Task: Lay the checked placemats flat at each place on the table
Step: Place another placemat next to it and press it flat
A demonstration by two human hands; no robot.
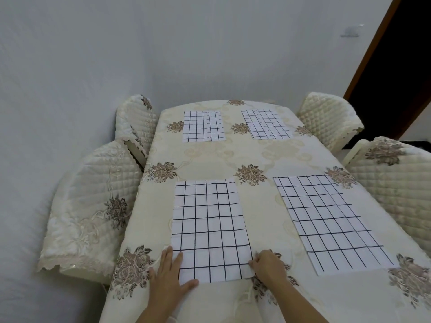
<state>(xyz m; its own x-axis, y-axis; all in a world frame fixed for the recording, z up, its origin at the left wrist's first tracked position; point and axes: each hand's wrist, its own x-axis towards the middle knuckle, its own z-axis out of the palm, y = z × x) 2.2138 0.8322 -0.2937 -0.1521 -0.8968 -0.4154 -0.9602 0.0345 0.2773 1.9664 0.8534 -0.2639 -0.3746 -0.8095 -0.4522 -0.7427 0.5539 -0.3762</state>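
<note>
Several white placemats with black checks lie flat on the cream floral tablecloth (210,157). The near left placemat (211,227) is under my hands. My left hand (169,271) rests flat with straight fingers on its near left corner. My right hand (268,264) pinches its near right corner with curled fingers. The near right placemat (331,220) lies flat by itself. A far left placemat (203,126) and a far right placemat (266,124) lie at the table's far end.
Quilted cream chair covers stand on both sides: two chairs at the left (93,206) (136,120) and two at the right (326,117) (396,183). A white wall runs behind and to the left. A dark doorway (401,73) opens at the upper right.
</note>
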